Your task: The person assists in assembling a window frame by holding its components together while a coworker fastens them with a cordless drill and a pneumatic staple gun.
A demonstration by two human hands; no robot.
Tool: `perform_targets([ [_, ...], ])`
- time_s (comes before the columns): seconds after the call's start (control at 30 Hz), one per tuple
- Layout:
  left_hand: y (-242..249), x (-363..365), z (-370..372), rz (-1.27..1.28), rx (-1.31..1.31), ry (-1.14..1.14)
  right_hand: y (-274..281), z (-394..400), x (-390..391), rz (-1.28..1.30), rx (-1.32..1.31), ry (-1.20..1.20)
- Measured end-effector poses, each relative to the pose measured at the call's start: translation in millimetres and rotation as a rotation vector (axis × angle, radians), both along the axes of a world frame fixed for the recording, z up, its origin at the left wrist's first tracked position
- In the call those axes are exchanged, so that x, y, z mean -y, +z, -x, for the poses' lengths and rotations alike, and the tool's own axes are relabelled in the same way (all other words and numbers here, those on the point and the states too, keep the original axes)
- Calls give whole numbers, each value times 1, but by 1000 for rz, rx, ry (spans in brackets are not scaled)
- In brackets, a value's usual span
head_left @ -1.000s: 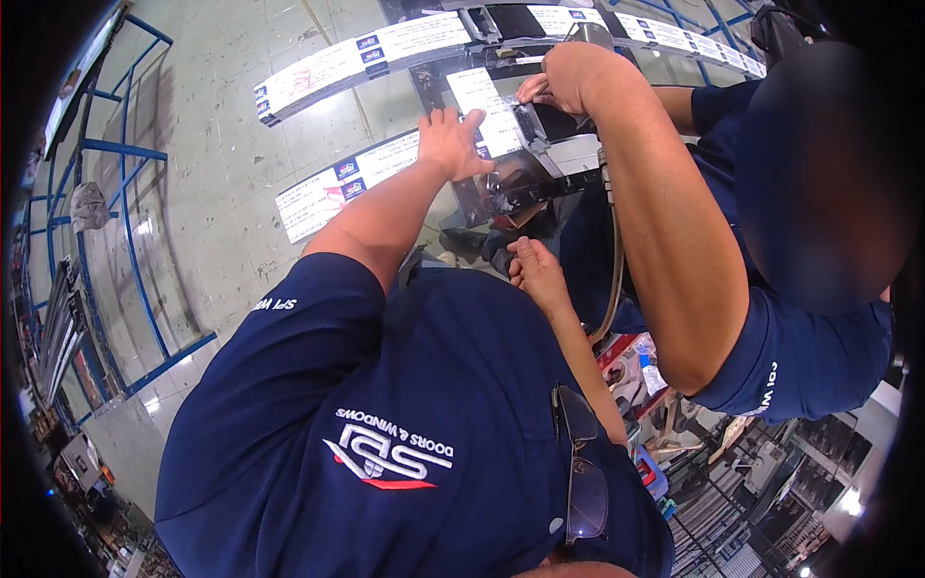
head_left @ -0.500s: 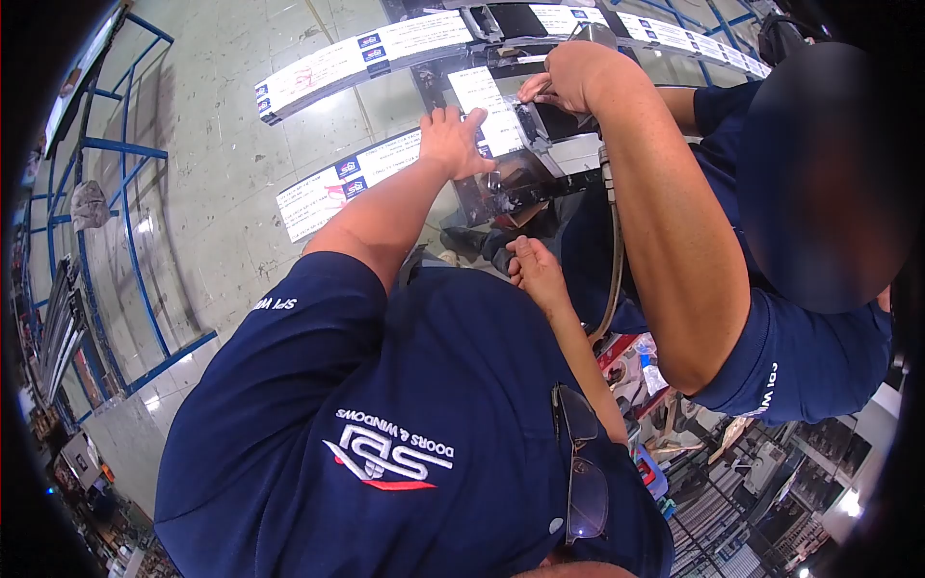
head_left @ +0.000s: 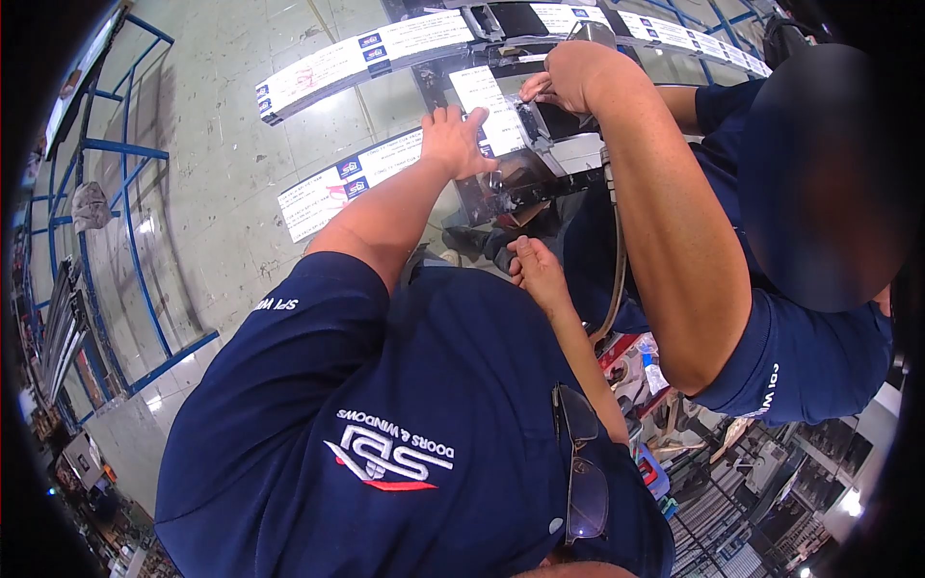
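Observation:
My left hand [head_left: 456,142] lies with fingers spread on a white strip with printed labels [head_left: 499,120], over a dark glossy plate. Its thumb side faces the machine's metal clamp part [head_left: 540,135]. Under and beside my left wrist runs a long profile wrapped in white film with blue logos [head_left: 332,191]. Lower down, close to my body, my right hand [head_left: 540,273] has its fingers curled in; whatever they hold, if anything, is hidden. Another person's hand [head_left: 578,82] is at the metal part just right of my left hand.
A stack of film-wrapped profiles [head_left: 376,60] lies at the far side. The other person's forearm [head_left: 665,222] crosses close on my right, beside a hose [head_left: 617,260]. Blue metal racks [head_left: 130,147] stand at the left. Tools and clutter [head_left: 674,424] lie at the lower right.
Almost nothing differs; both my hands and the other person's hand keep their places, with only a slight shift of the view.

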State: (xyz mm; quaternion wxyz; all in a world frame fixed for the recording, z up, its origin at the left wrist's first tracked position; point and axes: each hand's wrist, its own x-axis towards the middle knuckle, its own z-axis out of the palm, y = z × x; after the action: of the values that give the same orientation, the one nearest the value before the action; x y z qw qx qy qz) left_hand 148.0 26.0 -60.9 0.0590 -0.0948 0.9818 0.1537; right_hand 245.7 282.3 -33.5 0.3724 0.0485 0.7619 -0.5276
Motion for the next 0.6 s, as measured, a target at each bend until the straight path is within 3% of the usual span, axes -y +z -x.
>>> perform_targets([
  [0.6, 1, 0, 0, 11, 5, 0, -1, -3, 1, 8, 1, -10],
])
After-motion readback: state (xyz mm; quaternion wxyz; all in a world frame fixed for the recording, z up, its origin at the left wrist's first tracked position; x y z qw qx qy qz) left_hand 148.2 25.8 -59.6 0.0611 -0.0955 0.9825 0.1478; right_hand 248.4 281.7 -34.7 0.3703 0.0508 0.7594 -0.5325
